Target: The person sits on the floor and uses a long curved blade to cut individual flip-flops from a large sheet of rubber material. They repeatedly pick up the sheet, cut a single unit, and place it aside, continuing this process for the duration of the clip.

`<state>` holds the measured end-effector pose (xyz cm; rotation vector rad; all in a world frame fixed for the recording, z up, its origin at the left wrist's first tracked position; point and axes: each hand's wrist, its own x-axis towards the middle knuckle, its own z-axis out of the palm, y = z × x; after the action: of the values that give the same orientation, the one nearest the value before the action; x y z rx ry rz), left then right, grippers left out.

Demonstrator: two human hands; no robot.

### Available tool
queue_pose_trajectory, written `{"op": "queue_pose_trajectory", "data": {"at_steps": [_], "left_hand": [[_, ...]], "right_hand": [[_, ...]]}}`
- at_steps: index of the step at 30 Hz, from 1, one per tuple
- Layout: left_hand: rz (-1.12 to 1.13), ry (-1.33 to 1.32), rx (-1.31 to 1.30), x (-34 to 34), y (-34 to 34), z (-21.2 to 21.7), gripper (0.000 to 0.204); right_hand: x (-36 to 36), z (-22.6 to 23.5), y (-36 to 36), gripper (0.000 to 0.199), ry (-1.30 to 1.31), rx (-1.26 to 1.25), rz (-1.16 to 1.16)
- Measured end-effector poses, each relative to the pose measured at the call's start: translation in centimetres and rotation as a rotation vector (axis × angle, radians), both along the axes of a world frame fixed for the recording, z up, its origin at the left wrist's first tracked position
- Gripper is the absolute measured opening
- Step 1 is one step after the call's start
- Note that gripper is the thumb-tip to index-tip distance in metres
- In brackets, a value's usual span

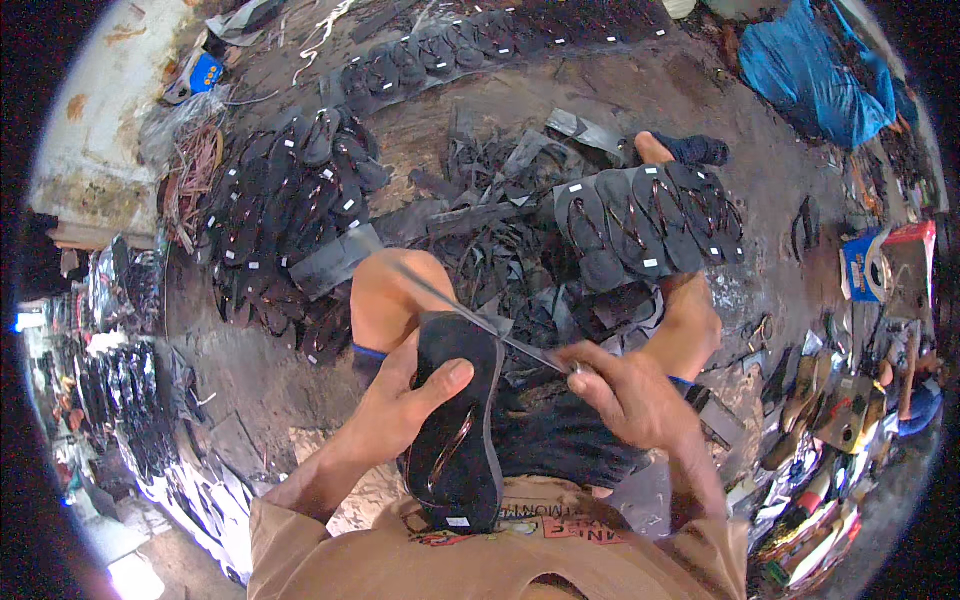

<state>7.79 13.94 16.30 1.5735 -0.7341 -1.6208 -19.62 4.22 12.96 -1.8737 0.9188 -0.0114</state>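
My left hand [400,405] grips a black flip-flop [458,400] over my lap, its thumb lying on the upper face and its fingers hidden behind the sole. The flip-flop's one end points away from me, and a white sticker sits at the end near my shirt. In my right hand [635,395], closed, is a long thin knife [532,353]. Its grey blade slants up and left across the far right corner of the sole, touching or very near the edge. Past the sole, a long grey streak is blurred, so I cannot tell blade from trimmed strip.
Finished-looking black flip-flops lie in a heap [285,190] at left and in a row [650,220] at right, by my foot. Black offcuts [500,240] are piled between my legs. Farther off are another flip-flop row [440,55] and a blue plastic sheet [815,70].
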Motion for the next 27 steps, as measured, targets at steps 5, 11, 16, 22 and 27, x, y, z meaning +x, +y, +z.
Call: {"op": "queue_pose_trajectory", "data": {"at_steps": [5, 11, 16, 22, 27], "left_hand": [[-0.016, -0.03, -0.069, 0.1, -0.8, -0.5, 0.057], [0.02, -0.304, -0.183, 3.2, -3.8, 3.8, 0.052], [0.55, -0.281, -0.436, 2.6, -6.6, 2.7, 0.043], [0.613, 0.678, -0.269, -4.1, -5.0, -2.5, 0.031], [0.624, 0.735, -0.262, -6.0, -4.3, -2.4, 0.029]], "right_hand": [[5.7, 1.6, -6.2, 0.048, -0.015, -0.112, 0.218], [6.7, -1.5, -8.7, 0.054, -0.577, 0.204, -0.422], [-2.0, -8.8, -4.6, 0.039, -0.535, 0.062, -0.976], [-1.4, -6.0, 7.4, 0.029, -0.534, -0.206, -0.72], [-3.2, -7.0, 15.5, 0.037, -0.212, -0.089, -0.612]]}}
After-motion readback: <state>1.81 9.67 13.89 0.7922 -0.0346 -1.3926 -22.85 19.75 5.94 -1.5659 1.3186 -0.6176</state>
